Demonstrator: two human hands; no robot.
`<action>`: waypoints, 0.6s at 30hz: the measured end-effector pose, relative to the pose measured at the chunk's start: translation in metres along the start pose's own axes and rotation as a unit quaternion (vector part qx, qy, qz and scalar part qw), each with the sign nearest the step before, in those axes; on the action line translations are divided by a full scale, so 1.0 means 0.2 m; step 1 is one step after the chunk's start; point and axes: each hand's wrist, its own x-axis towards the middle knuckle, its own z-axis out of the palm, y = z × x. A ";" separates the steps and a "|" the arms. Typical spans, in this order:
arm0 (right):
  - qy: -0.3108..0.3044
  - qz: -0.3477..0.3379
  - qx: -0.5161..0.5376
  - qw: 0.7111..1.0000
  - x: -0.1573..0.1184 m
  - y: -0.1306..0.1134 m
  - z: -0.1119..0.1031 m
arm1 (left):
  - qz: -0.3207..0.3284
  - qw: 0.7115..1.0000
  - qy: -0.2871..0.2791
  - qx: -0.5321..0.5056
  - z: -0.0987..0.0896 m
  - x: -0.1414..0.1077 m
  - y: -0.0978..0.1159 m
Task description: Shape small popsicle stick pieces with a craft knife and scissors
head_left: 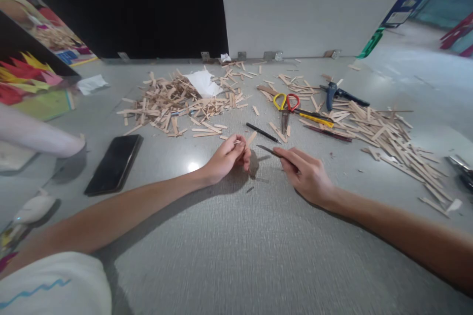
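Near the middle of the grey table, my left hand is closed on a short wooden stick, whose end sticks out past the fingertips. My right hand grips a thin, dark pointed tool, its tip pointing left toward the stick. Tool and stick are a small distance apart. A dark pen-like rod lies just beyond both hands. Behind it are scissors with one yellow and one red handle, and a yellow-and-black cutter.
Wooden sticks are heaped at the back left and spread on the right. Blue-handled pliers lie at the back right. A black phone rests left of my left hand. Another person's arm reaches in from the left. A panel stands behind.
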 end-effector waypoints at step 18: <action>-0.041 -0.007 0.000 0.999 0.00 0.00 -0.01 | -0.012 1.000 0.008 -0.024 0.00 0.01 0.01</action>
